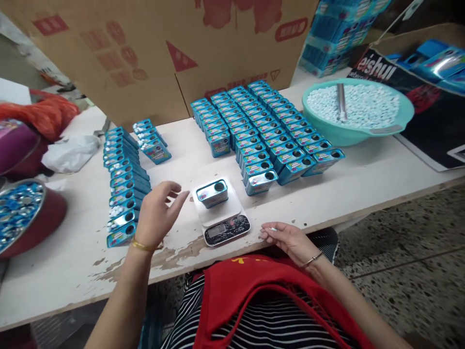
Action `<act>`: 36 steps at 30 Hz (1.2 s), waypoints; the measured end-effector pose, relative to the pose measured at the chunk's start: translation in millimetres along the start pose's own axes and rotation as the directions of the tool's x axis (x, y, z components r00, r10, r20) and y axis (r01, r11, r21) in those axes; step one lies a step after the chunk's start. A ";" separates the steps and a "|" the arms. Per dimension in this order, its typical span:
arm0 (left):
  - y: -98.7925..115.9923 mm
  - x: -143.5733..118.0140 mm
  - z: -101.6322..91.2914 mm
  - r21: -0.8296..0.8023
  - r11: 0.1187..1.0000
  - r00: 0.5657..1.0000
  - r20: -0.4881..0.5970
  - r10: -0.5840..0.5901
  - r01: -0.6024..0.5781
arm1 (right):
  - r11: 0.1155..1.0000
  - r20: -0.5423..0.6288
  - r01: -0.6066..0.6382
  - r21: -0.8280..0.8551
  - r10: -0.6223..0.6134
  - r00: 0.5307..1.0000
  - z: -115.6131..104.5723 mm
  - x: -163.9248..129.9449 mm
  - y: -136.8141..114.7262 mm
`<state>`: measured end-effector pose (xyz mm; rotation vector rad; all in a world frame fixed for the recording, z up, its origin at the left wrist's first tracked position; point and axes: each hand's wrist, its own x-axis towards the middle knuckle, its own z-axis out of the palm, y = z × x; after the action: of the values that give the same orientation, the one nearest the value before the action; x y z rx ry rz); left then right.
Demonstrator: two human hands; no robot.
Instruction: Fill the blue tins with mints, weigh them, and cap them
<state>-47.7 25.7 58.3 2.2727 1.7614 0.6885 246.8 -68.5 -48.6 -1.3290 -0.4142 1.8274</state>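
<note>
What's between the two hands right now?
In the head view, the scale with one blue tin on it sits between the left hand and right hand.

White letters on the black sheet (417, 92) at the far right of the bench (345, 184) read "eishui"; the start of the word is cut off by the bowl. Smaller white writing sits under it, too tiny to read. The big cardboard box (145, 58) has red marks and a red triangle sign, but its words are too blurry to read. The little blue tins (254, 131) have colourful labels, too small to read.
</note>
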 end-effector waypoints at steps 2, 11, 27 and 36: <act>-18.4 -22.0 8.6 -0.025 0.995 0.995 0.030 -0.098 0.099 | 0.997 0.016 0.030 -0.074 -0.028 0.999 4.5 -1.1 -5.9; -55.0 -79.4 46.2 -0.088 0.959 0.952 0.170 -0.254 0.271 | 0.851 0.201 0.327 -0.411 -0.266 0.943 57.9 7.3 -73.2; -57.0 -82.0 54.4 -0.214 0.951 0.973 0.109 -0.202 0.222 | 0.263 0.473 0.612 -0.746 -0.438 0.765 139.1 43.9 -113.9; -22.4 -24.8 85.4 -0.340 0.935 0.993 -0.088 0.076 -0.102 | 0.932 0.239 0.314 -0.181 -0.268 0.933 101.9 36.6 -87.8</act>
<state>-32.2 19.8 -31.9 2.1186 1.4354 1.0213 188.1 33.0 26.9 -1.1431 -0.9002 1.7090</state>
